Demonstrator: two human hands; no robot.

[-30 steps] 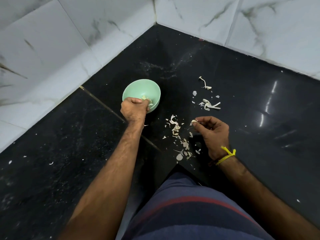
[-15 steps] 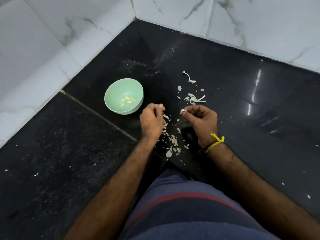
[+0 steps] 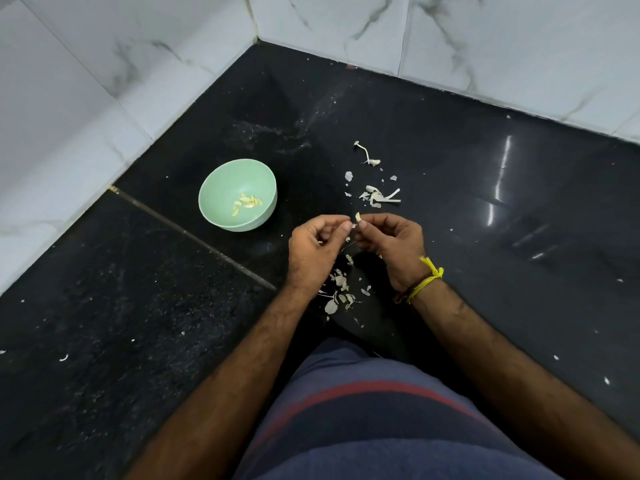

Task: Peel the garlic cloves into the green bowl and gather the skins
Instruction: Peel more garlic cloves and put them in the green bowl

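Hands: both mine, meeting at frame centre, fingertips together over the black floor [image 3: 450, 140].
Right hand [image 3: 389, 242]: thumb and forefinger pinch a small garlic clove [image 3: 358, 216], pale, tip pointing up; other fingers curled under.
Left hand [image 3: 313, 247]: fingers curled, thumb and forefinger tips at the clove's left side; whether they grip skin or only touch, cannot tell.
Green bowl [image 3: 221, 188]: on the floor, left of and above my hands, apart from them; several yellowish peeled cloves [image 3: 247, 202] lie in its bottom.
Skins, near pile [image 3: 341, 292]: loose flakes scattered on the floor below and between my wrists.
Skins, far pile [image 3: 379, 196]: flakes and stalk pieces above my right hand; one curled stem [image 3: 367, 154] lies further up.
Right wrist: yellow thread [image 3: 427, 278] tied round it.
Surround: white marble wall tiles [image 3: 138, 64] across top and left.
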